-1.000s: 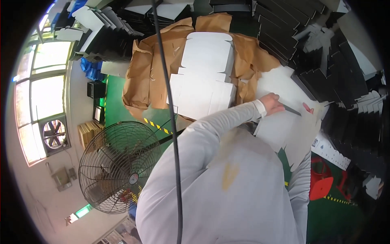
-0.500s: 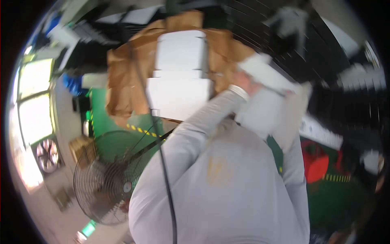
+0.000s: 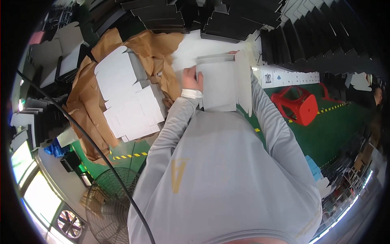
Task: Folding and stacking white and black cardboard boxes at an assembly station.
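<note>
A partly folded cardboard box [image 3: 219, 87], white on its inner side, lies in front of my chest with its far and right walls raised. My left hand [image 3: 192, 79] is at its left edge, fingers curled and gripping the card there. Only a few fingertips of my right hand [image 3: 233, 52] show, over the box's far right corner. The raised right flap [image 3: 243, 83] hides the rest of that hand. To the left lies a stack of flat white box blanks [image 3: 132, 110] on crumpled brown paper [image 3: 87, 107].
Black boxes [image 3: 160, 18] stand stacked along the far side, and more rise at the far right [image 3: 313, 51]. A red plastic stool [image 3: 304, 107] is on the green floor at right. At lower left is a caged fan [image 3: 111, 203]. A black cable [image 3: 93, 142] crosses the left side.
My view has turned, so the blank stack now sits farther left. My left hand has drawn back to the box's left edge. The box, blurred and tilted before, now lies squarely before me.
</note>
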`<state>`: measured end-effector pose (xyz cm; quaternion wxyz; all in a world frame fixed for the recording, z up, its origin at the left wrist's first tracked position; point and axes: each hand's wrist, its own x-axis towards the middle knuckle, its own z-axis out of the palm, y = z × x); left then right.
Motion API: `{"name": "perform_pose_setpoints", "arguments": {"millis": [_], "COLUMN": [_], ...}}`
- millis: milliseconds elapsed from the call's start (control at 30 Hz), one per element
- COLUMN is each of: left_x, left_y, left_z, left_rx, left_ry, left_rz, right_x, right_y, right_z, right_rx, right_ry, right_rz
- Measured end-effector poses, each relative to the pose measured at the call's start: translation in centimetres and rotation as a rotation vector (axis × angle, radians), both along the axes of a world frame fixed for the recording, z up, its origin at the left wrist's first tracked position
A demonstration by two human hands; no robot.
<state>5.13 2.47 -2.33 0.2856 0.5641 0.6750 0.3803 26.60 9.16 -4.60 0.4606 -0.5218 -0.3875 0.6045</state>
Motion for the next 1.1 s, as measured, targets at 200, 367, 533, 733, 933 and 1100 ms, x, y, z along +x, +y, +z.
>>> {"name": "perform_pose_setpoints", "arguments": {"millis": [200, 367, 533, 733, 933, 1100], "left_x": [-1.4, -2.1, -3.1, -4.0, -2.9, -2.9], "left_y": [2.0, 5.3, 6.3, 5.0, 3.2, 4.6], "left_z": [-0.9, -3.4, -5.1, -2.2, 1.4, -2.3], "left_rx": [0.112, -0.21, 0.015, 0.191, 0.1, 0.061], "left_ry": [-0.18, -0.35, -0.022, 0.283, 0.132, -0.181], "left_rz": [-0.101, -0.077, -0.091, -0.691, -0.816, -0.593], "right_x": [-1.0, -1.2, -1.6, -0.9, -1.8, -2.3], "right_y": [-0.2, 0.3, 0.5, 0.7, -0.3, 0.2], "right_z": [1.5, 1.0, 0.0, -6.4, -1.5, 0.7], "right_rx": [-0.02, -0.039, -0.101, 0.592, 0.012, 0.346], "right_ry": [-0.03, 0.0, -0.229, -0.589, -0.117, -0.27], "right_rz": [-0.016, -0.01, -0.095, 0.05, -0.224, -0.336]}}
